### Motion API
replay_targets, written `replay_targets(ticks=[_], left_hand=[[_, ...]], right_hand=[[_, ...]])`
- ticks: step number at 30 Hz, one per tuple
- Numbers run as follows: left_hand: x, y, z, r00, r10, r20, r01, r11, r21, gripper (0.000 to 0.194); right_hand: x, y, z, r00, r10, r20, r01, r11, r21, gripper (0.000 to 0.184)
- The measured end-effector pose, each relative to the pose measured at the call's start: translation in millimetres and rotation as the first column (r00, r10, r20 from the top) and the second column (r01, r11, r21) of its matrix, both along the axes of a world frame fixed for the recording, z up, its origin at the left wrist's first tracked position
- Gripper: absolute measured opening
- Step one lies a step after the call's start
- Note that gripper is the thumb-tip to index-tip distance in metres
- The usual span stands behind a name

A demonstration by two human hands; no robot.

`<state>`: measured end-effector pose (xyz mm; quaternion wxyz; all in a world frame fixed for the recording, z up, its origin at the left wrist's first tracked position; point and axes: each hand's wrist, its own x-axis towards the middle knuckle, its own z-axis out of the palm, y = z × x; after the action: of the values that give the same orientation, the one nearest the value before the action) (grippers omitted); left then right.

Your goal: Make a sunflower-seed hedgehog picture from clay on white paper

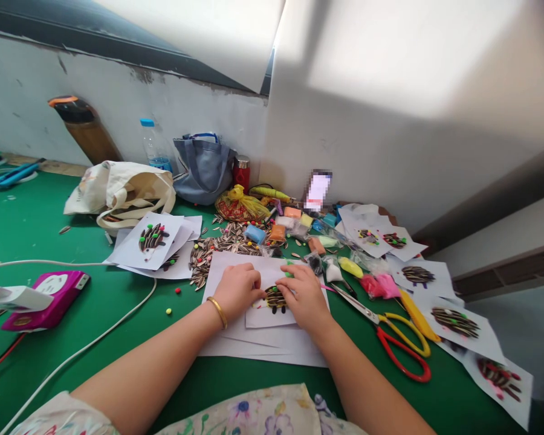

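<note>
A small white card [258,320] lies on a stack of larger white sheets [226,345]. On it is a hedgehog figure [275,296] made of striped sunflower seeds, with yellow bits and dark feet. My left hand [242,290], with a gold bangle on its wrist, rests at the figure's left side. Its fingers are curled in, and anything between them is hidden. My right hand [304,296] lies over the card's right side, fingers apart, thumb and forefinger touching the figure's edge. Green clay [290,270] shows by its fingertips.
Loose sunflower seeds [204,260] and bagged coloured clay [278,232] lie behind the sheets. Scissors [390,329] and a yellow cutter [417,315] are at right, near finished cards [457,323]. More cards [163,238], a white cable [104,329] and a magenta box [45,300] are left.
</note>
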<state>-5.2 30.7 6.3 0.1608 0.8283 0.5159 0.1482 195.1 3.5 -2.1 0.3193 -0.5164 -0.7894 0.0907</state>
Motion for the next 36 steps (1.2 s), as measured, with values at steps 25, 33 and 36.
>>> replay_targets(ticks=[25,33,36], left_hand=[[-9.2,7.0,-4.8,0.922,0.044,0.386,-0.057,0.998,0.022,0.013],[1.6,-7.0,2.3,0.591,0.145,0.794,0.033,0.979,-0.203,0.031],[4.7,-11.7,7.8,0.507,0.207,0.836,0.103,0.949,-0.298,0.033]], right_hand=[[35.7,17.3,2.2,0.975,-0.15,0.163,0.173,0.974,-0.143,0.028],[21.2,-2.3,22.1,0.92,0.127,-0.37,-0.214,0.955,-0.205,0.038],[12.1,-6.9,25.7,0.909,0.184,-0.374,-0.265,0.947,-0.179,0.039]])
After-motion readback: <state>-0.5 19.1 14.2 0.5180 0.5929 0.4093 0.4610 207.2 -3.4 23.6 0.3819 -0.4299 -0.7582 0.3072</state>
